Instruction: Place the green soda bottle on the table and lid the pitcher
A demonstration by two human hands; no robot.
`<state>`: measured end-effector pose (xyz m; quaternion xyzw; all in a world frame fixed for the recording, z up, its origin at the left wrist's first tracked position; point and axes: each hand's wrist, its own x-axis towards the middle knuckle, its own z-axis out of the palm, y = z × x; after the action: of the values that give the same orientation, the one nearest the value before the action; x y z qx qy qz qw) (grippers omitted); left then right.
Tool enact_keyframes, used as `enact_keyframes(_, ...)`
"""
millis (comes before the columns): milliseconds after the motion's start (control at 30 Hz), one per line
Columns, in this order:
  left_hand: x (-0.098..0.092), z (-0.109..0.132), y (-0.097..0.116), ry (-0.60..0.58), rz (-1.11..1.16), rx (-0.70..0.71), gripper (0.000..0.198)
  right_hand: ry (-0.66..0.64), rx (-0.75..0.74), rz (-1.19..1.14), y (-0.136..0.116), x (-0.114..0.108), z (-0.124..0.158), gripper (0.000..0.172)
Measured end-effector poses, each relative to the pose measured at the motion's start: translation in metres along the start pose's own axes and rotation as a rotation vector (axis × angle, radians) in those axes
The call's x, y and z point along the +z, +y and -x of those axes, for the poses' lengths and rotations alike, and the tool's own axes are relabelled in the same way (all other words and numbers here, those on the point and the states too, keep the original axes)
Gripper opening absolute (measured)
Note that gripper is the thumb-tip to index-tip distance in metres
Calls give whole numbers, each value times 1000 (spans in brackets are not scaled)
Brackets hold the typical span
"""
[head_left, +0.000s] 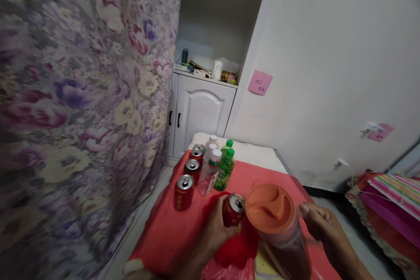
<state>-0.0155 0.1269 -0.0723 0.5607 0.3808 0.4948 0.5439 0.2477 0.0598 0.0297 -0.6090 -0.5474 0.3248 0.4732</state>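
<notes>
My left hand [218,227] is wrapped round a red can [232,212], opened at the top, above the red tablecloth. Right beside that can stands a clear pitcher [285,245] with an orange lid [271,208]. My right hand [316,223] is closed at the pitcher's right side, where its handle is hard to make out. A row of cans, the nearest one red [184,192], stands at the left. Next to them are clear bottles with white caps [208,175] and green bottles [225,170]. Under my left hand lies a red object [236,249].
Red cloth [157,245] covers the table. A flowered curtain [88,96] hangs at the left. Behind the table is a white cabinet [205,111] with items on its shelf. At the right sit folded striped and red cloths [397,192]. A yellow item [264,262] lies by the pitcher.
</notes>
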Motion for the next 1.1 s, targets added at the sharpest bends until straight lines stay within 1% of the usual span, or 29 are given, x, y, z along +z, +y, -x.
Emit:
enact_keyframes(100,0,-1,-2,-28,-1,33,69,-2,0,-2,-2,1,1,57)
enact_keyframes(267,-1,-2,-7,-25,-8,45,70,-4,3,-6,-2,1,1,56)
enact_keyframes(500,-1,-1,-8,-20,-15,38,71,5,-6,19,-1,2,0,56)
enact_keyframes(800,-1,-2,-1,-10,-47,24,69,-4,1,14,-4,3,1,56)
enact_keyframes(1000,0,-1,1,-39,-22,7,72,3,-9,27,-4,3,1,57)
enact_keyframes(1100,0,-1,2,-34,-23,11,71,-6,-13,37,-6,4,2,57)
